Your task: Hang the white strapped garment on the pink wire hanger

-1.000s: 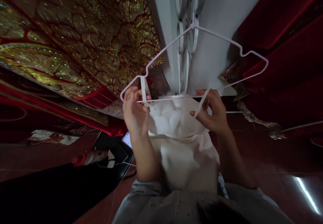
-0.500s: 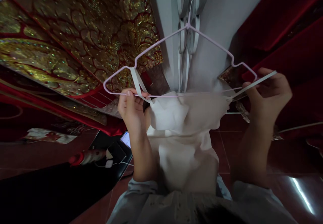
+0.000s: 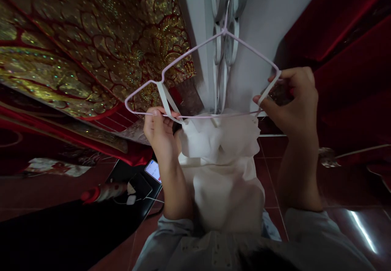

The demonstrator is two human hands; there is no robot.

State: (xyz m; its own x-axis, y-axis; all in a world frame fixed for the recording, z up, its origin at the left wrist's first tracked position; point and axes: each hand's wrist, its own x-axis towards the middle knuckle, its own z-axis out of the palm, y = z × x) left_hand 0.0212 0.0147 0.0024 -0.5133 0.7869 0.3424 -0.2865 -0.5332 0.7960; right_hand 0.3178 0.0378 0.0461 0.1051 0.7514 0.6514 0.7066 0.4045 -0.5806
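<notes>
A pale pink clothes hanger (image 3: 195,51) is up in front of me, its hook near grey metal scrollwork. A white garment with thin straps (image 3: 218,140), perhaps a camisole or dress, hangs below the hanger's bottom bar. Its left strap (image 3: 165,100) is looped over the hanger's left notch. My left hand (image 3: 160,130) is closed on the bottom bar beside that strap. My right hand (image 3: 290,100) pinches the right strap (image 3: 269,88) at the hanger's right notch. That hand hides the hanger's right end.
A gold-sequined red garment (image 3: 137,31) hangs at the left, and dark red cloth (image 3: 345,63) at the right. Low on the left, a black bench (image 3: 100,218) holds a lit phone (image 3: 153,170), a charger (image 3: 131,199) and a red-ended bottle (image 3: 102,191). The floor (image 3: 271,173) is red tile.
My right hand has moved left and inward, bringing the right strap from beyond the hanger's right end to its right notch. My left hand stays on the bottom bar.
</notes>
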